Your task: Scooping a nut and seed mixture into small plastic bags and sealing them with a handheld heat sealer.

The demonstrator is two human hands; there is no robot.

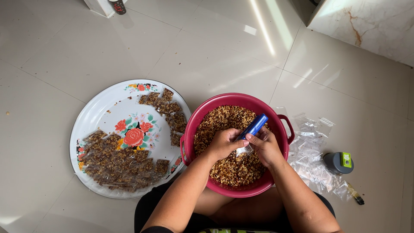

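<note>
A red plastic basin (pixel 215 105) full of chopped brown nut mix sits on the tiled floor in front of me. Over its middle, my left hand (pixel 223 144) pinches a small clear plastic bag (pixel 244 150). My right hand (pixel 265 146) holds a blue scoop-like tool (pixel 254 126) pointing up and to the right, its lower end at the bag's mouth. Both forearms reach in from the bottom edge.
A round white tray (pixel 103 110) with a red flower print lies left of the basin, holding several small filled bags (pixel 120 162). A heap of empty clear bags (pixel 311 151) lies right, with a small grey jar (pixel 338 162) and a lighter (pixel 356 196) beside it.
</note>
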